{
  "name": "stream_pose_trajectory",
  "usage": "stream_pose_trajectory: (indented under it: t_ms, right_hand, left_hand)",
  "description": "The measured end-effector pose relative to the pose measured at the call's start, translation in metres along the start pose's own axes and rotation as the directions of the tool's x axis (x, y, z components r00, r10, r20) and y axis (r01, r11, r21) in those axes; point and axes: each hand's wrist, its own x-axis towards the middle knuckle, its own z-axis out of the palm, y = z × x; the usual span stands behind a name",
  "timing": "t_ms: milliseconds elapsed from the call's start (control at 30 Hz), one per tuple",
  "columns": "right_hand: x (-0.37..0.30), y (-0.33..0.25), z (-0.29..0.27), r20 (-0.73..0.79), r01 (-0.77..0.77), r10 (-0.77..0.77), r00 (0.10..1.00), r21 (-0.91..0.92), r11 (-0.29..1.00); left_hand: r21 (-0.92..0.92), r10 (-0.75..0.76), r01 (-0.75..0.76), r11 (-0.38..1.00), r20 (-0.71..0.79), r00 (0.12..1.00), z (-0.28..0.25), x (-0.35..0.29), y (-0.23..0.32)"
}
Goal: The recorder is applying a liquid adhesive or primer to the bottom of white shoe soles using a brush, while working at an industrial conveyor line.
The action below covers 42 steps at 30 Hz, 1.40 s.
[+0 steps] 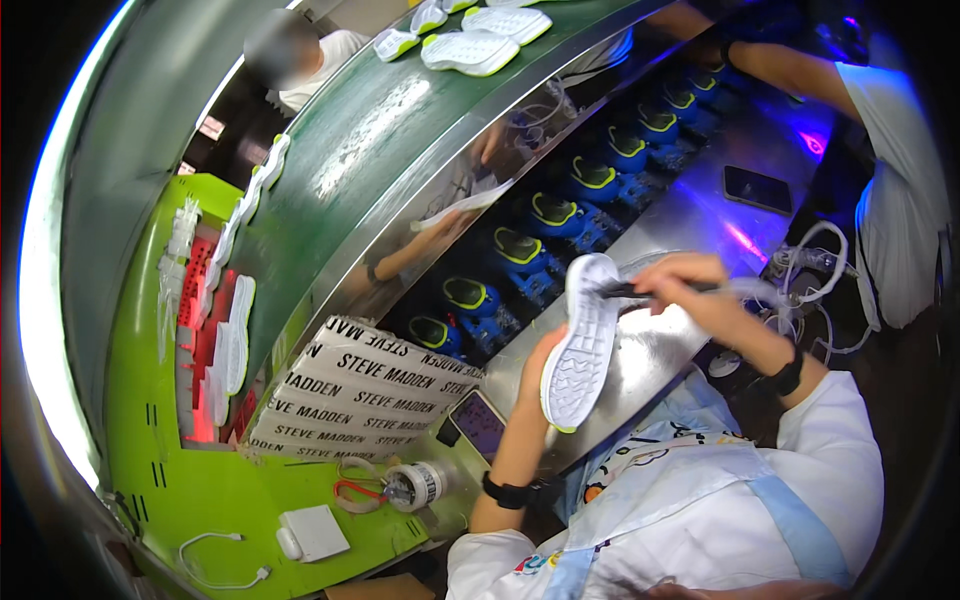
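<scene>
My left hand point(537, 368) holds a white shoe sole point(582, 345) from its left side, the fingers mostly hidden behind it. The patterned inside of the sole faces up, with a bit of yellow-green at its lower end. In my right hand point(688, 282) is a thin dark-handled brush point(625, 291), gripped between the fingers. Its tip reaches the upper part of the sole. Both hands are over a shiny metal ledge point(655, 345).
Blue shoes point(553, 215) with yellow-green collars stand in a row beyond the ledge. A green conveyor belt point(350, 150) carries more white soles point(470, 50). Left are a printed box point(365, 395), scissors point(360, 490) and a phone point(478, 424). Another person's arm point(790, 75) reaches in at right, near clear tubing point(815, 270).
</scene>
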Motion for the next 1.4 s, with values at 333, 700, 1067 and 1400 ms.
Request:
stream_pose_trajectory:
  t_ms: [333, 700, 1067, 1400]
  right_hand:
    - [-0.021, -0.043, 0.019, -0.215, 0.377, -0.317, 0.924, 0.364, 0.852]
    - [-0.028, -0.012, 0.019, -0.248, 0.109, 0.02, 0.969, 0.494, 0.863]
    - [-0.034, 0.018, -0.025, -0.393, 0.128, 0.103, 0.914, 0.52, 0.844]
    - [-0.006, 0.031, 0.084, 0.012, 0.303, -0.303, 0.953, -0.027, 0.953]
  left_hand:
    - [-0.623, 0.444, -0.15, 0.768, 0.348, 0.826, 0.071, -0.072, 0.099]
    - [0.889, 0.887, 0.288, -0.355, 0.223, 0.405, 0.197, 0.091, 0.254]
    - [0.686, 0.76, -0.658, 0.311, 0.236, 0.605, 0.136, -0.006, 0.167]
    - [-0.35, 0.425, -0.387, 0.853, 0.035, 0.905, -0.079, -0.008, -0.071]
